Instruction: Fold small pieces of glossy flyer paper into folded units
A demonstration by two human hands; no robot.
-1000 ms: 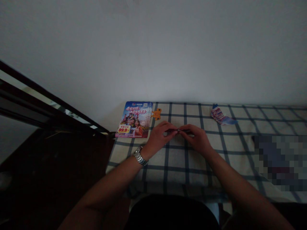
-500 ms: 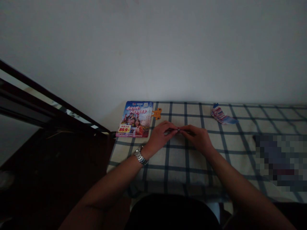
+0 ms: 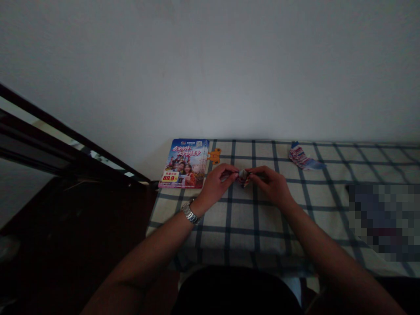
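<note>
A small folded piece of printed paper [image 3: 243,178] is held up between both hands over the checked cloth. My left hand [image 3: 219,180], with a silver watch on its wrist, pinches the paper's left side between thumb and fingers. Its right side is pinched by my right hand [image 3: 271,185]. The paper's upper part looks pale and its lower part dark and reddish; fine folds are too small to make out. Left of my left hand lies a stack of printed leaflets [image 3: 183,164], and beside that an orange bear-shaped piece [image 3: 214,156].
The white and dark-blue checked cloth [image 3: 210,238] covers the surface up to the wall [image 3: 229,74]. A pleated, folded printed paper [image 3: 303,158] lies at the back right. A blurred-out item [image 3: 383,223] is at far right. Dark rails [image 3: 65,135] stand at left.
The fingertips, close together before, have moved slightly apart. More of the folded paper now shows between them, spread wider. The leaflets and the other paper have stayed in place.
</note>
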